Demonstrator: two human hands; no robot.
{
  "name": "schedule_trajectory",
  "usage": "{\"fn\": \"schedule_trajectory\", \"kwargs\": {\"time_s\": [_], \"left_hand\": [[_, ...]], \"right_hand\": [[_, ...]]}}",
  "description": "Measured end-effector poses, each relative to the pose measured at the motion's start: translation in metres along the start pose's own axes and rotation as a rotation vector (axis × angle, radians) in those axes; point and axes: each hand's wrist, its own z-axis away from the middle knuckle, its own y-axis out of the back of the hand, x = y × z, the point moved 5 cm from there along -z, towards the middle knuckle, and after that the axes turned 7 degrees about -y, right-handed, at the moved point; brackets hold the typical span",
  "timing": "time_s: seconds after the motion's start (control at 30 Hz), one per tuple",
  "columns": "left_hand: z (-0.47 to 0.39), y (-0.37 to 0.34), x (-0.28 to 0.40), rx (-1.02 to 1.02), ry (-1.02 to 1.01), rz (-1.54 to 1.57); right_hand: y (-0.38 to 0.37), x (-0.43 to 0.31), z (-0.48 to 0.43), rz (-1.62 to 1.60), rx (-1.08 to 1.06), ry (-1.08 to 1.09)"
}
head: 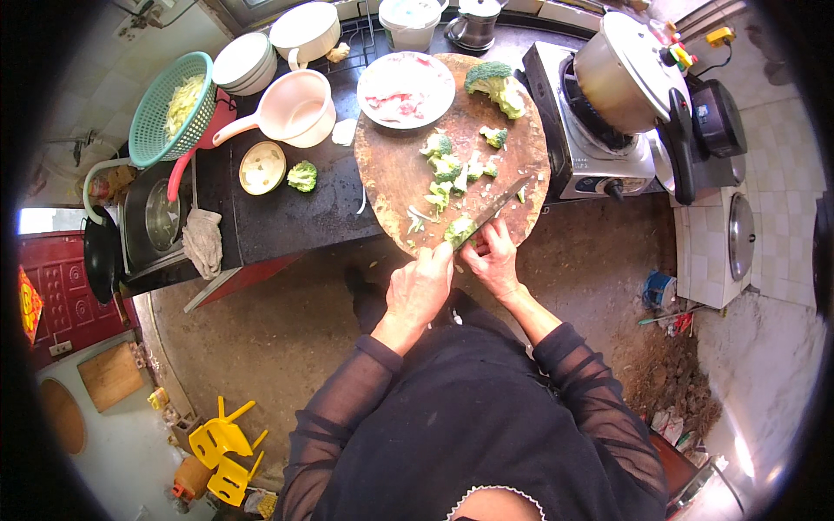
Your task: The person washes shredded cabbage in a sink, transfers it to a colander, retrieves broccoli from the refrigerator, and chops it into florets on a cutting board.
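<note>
My left hand (420,286) is closed at the near end of a kitchen knife (498,207), whose blade points away to the right. Beside the blade, my right hand (492,257) has bent fingers at the edge of the round wooden chopping board (384,189); whether they grip a small green piece is unclear. A broccoli floret (460,230) lies against the blade's left side. Several cut florets (446,167) and scraps are spread over the board, with a large broccoli piece (498,88) at its far right. A white plate of raw meat (407,91) stands at the back left.
Right of the board, a pressure cooker (612,78) sits on a gas stove (586,159). To the left are a pink saucepan (303,111), a small dish (262,168), a loose floret (302,176), stacked bowls (246,65) and a green colander (146,124) of shredded vegetable.
</note>
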Motion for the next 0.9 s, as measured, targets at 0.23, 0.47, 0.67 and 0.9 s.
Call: {"fn": "schedule_trajectory", "kwargs": {"time_s": [0.23,0.47,0.67,0.9], "left_hand": [[-0.019,0.019,-0.026,0.083,0.073,-0.051],[0.003,0.036,-0.010,0.028,0.104,0.111],[0.044,0.033,-0.009,-0.002,0.211,0.186],[0.070,0.037,-0.003,-0.029,0.273,0.227]], "right_hand": [[0.002,0.015,0.008,-0.171,0.034,-0.203],[0.004,0.008,-0.002,-0.060,-0.112,-0.278],[0.012,-0.001,-0.004,-0.091,-0.147,-0.190],[0.008,-0.001,-0.007,-0.091,-0.133,-0.180]]}}
